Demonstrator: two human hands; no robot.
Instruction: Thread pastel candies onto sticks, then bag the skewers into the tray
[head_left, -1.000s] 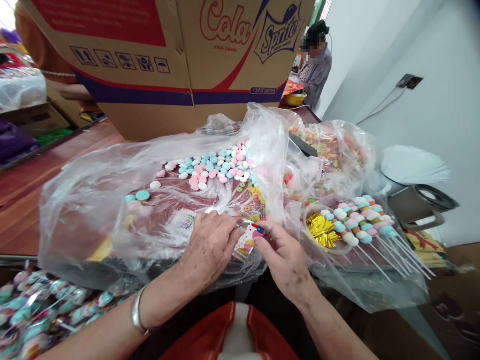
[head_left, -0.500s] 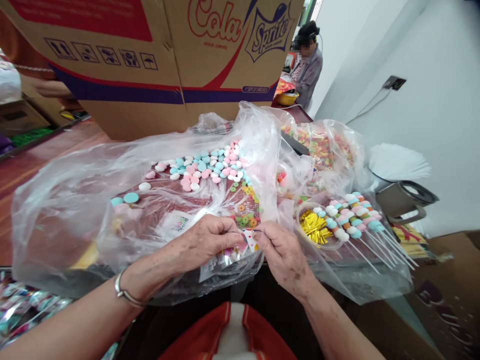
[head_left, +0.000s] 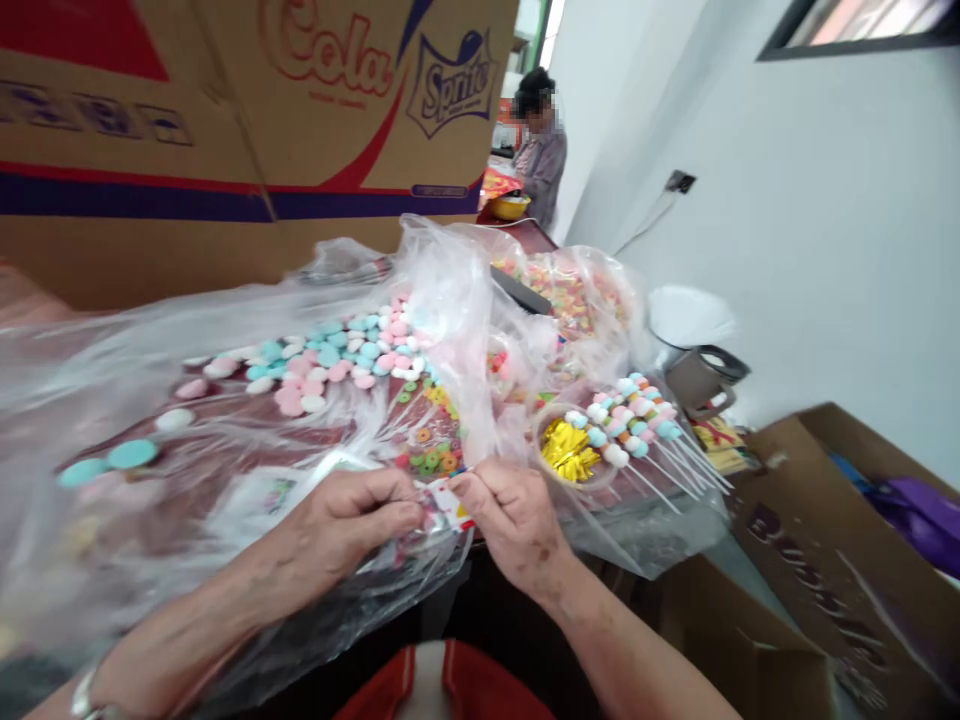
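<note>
Together at the worktop's (head_left: pixel 247 440) near edge, your left hand (head_left: pixel 337 520) and right hand (head_left: pixel 510 520) pinch a small printed packet (head_left: pixel 448 503) between their fingertips, just before the ring candies (head_left: pixel 427 455) under clear plastic (head_left: pixel 225 400); candy skewers (head_left: pixel 630 420) lie right.

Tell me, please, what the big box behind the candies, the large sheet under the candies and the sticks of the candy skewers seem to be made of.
Big box: brown corrugated cardboard, matte, with printed logos and a folded flap seam.
Large sheet: thin clear plastic film, glossy and wrinkled; the candies show through it.
Sticks: thin and white, probably plastic or rolled paper; too small to tell.
</note>
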